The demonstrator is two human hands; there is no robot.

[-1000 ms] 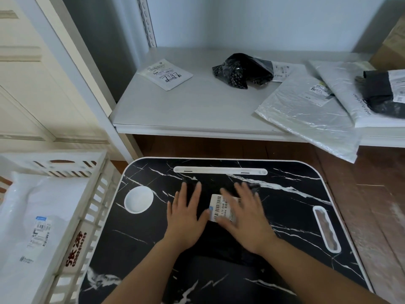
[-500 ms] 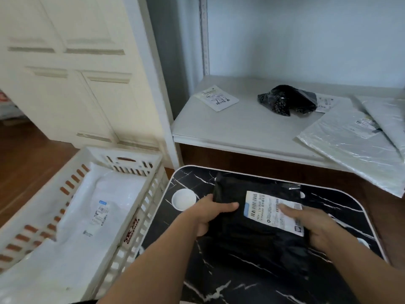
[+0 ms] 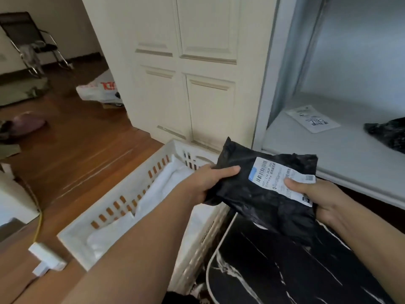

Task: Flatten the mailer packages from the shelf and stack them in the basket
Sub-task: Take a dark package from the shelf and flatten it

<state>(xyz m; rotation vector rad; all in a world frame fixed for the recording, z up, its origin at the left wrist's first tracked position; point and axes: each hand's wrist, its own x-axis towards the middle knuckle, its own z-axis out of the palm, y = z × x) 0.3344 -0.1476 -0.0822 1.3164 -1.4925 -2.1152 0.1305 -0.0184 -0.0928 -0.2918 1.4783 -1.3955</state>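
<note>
Step in hand: the person was carrying one flattened black mailer (image 3: 263, 194) off the table (image 3: 295, 270) toward the basket (image 3: 122, 202), as I judged it; flattening of this one looked done.
Left hand (image 3: 210, 183): gripped the mailer's left edge, thumb lying on top, the other fingers curled beneath.
Right hand (image 3: 317, 196): pinched the right side, thumb pressed on the white shipping label (image 3: 282, 178), the rest of the fingers under the bag.
Where the mailer was: held in the air above the table's left end and the basket's near corner, tilted slightly, label up.
Basket: white slatted plastic, on the floor just beside the table, with a white mailer (image 3: 153, 207) already lying inside.
Shelf (image 3: 328, 154): a small white packet (image 3: 313, 119) and a crumpled black bag (image 3: 390, 132) waited there.
Next move calls for: swinging the mailer further left over the basket, lowering it flat onto the white one, then releasing both grips together so it would not fold or slide.
</note>
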